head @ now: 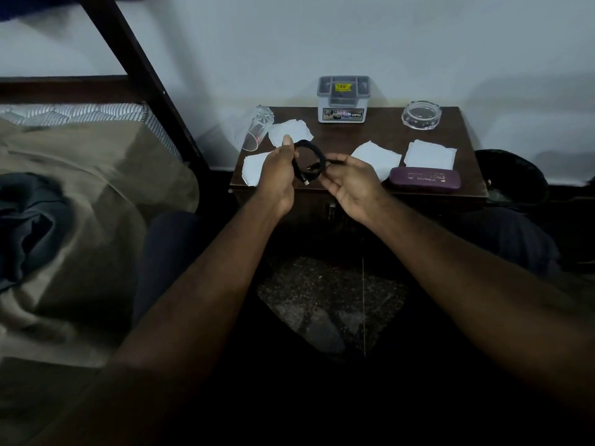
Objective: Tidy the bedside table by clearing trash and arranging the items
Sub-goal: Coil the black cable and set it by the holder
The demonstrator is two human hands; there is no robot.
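Observation:
A black cable [307, 160] is coiled into a loop above the front of the dark wooden bedside table [341, 136]. My left hand [278, 175] pinches the loop's left side; my right hand [352, 183] grips its loose end on the right. Several white paper tissues lie on the table: one at the back left [291, 132], one at the front left [252, 169], one in the middle [376, 157] and one at the right [429, 154]. A clear drinking glass [254, 128] lies on its side at the left edge.
A grey organiser box [343, 99] stands at the back centre, a glass ashtray [421, 115] at the back right, a purple spectacle case [424, 179] at the front right. A dark waste bin [512, 178] sits on the floor to the right. The bed [80, 188] lies to the left.

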